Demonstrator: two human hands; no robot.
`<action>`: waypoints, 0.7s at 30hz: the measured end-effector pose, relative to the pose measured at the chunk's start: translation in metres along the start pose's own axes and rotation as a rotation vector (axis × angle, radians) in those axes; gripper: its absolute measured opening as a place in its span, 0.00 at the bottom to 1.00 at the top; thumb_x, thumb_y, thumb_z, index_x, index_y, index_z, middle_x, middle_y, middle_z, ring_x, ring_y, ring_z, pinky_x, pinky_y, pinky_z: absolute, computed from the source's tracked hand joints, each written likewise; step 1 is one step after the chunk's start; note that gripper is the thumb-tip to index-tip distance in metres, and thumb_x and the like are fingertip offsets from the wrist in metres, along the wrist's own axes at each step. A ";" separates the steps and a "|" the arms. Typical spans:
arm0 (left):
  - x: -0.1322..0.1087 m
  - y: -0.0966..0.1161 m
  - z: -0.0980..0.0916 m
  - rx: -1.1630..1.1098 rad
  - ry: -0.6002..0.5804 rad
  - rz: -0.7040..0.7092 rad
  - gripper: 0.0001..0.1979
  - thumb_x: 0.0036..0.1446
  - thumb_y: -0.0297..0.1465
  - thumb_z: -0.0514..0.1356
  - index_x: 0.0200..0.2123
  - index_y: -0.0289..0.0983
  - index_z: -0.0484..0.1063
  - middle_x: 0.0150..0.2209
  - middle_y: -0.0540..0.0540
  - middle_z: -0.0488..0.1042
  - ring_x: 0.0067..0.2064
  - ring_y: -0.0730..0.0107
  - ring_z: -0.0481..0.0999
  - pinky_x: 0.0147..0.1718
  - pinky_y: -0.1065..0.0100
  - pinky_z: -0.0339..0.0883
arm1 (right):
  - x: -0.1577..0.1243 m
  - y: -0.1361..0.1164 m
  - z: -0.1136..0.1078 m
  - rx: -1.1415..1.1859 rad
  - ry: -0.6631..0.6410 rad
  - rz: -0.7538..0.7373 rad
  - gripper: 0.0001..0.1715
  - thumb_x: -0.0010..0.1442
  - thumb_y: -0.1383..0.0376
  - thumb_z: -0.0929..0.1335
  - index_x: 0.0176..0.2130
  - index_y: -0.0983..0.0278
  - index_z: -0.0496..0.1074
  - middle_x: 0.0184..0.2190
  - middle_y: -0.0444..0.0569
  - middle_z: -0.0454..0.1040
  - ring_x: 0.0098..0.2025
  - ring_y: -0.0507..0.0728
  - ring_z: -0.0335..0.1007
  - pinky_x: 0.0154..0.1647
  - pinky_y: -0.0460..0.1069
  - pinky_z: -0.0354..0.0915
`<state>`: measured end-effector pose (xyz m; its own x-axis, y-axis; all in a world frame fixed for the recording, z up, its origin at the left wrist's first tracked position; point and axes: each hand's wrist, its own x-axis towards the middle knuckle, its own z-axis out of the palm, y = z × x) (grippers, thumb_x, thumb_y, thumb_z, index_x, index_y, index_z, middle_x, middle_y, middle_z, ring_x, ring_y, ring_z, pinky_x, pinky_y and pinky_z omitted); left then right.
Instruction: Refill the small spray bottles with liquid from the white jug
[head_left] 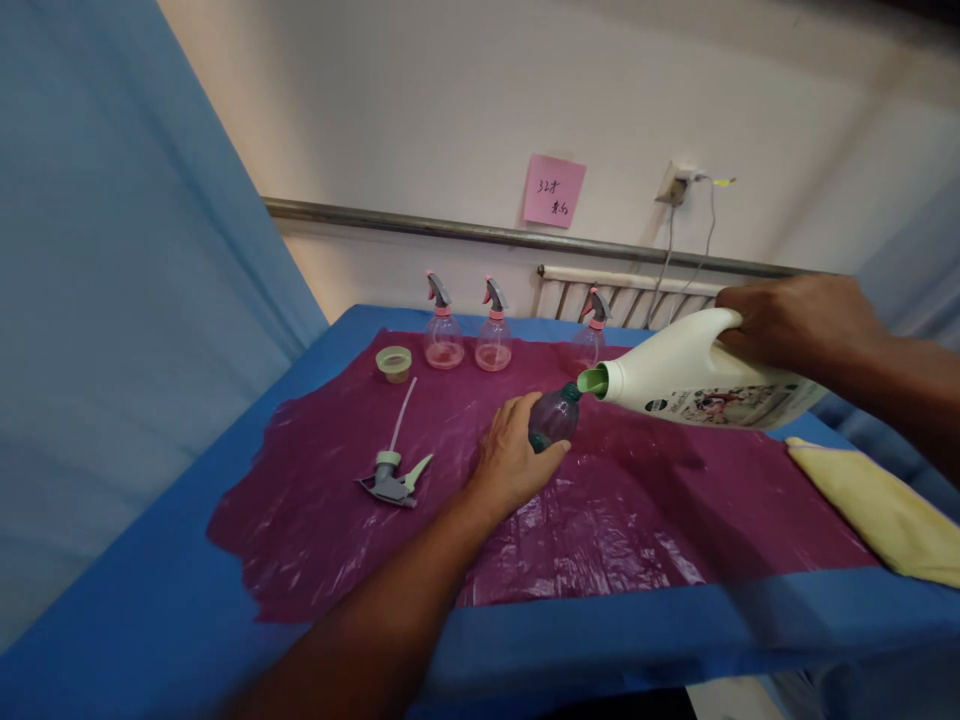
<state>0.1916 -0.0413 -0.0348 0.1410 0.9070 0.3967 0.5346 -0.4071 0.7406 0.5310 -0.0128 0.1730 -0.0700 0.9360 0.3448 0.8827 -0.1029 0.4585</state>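
Observation:
My left hand [511, 448] wraps round a clear spray bottle body [556, 415] with a dark green neck, tilted on the purple plastic sheet. In my right hand [799, 325] is the handle of a large cream-coloured jug [675, 370], tipped almost level. Its green spout [593, 382] meets the bottle's neck, or comes very close to it. Whether liquid is flowing I cannot make out. Left of my left hand lies a grey and pale green trigger sprayer head [390, 484], its thin tube pointing away from me.
Two spray bottles with pink liquid [444, 340] stand at the back, and another spray bottle [590, 340] stands behind the jug's spout. A small round tub [394, 363] is at back left. A folded yellow cloth [877, 505] lies at right. Purple sheet [315, 520] covers the blue table.

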 end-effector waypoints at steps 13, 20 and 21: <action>0.000 0.005 -0.003 0.006 -0.021 -0.031 0.36 0.59 0.34 0.76 0.69 0.43 0.70 0.65 0.40 0.76 0.69 0.45 0.75 0.71 0.44 0.68 | -0.001 -0.002 -0.009 -0.041 0.002 -0.039 0.20 0.63 0.47 0.64 0.42 0.53 0.79 0.35 0.50 0.80 0.31 0.60 0.67 0.32 0.53 0.46; 0.000 0.003 -0.002 0.003 -0.018 -0.026 0.36 0.59 0.34 0.76 0.69 0.45 0.70 0.65 0.40 0.76 0.68 0.46 0.76 0.70 0.45 0.69 | 0.001 0.000 -0.010 -0.050 -0.031 -0.027 0.20 0.63 0.46 0.63 0.42 0.52 0.77 0.36 0.51 0.81 0.32 0.62 0.70 0.31 0.54 0.50; 0.000 0.003 -0.001 0.003 -0.019 -0.027 0.36 0.59 0.34 0.76 0.69 0.45 0.70 0.65 0.40 0.76 0.68 0.46 0.76 0.70 0.44 0.69 | 0.001 -0.001 -0.011 -0.051 -0.032 -0.030 0.20 0.63 0.46 0.63 0.41 0.53 0.77 0.36 0.52 0.81 0.33 0.62 0.70 0.31 0.54 0.50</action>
<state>0.1919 -0.0427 -0.0319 0.1424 0.9197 0.3659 0.5407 -0.3819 0.7495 0.5254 -0.0156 0.1818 -0.0798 0.9493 0.3042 0.8555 -0.0914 0.5096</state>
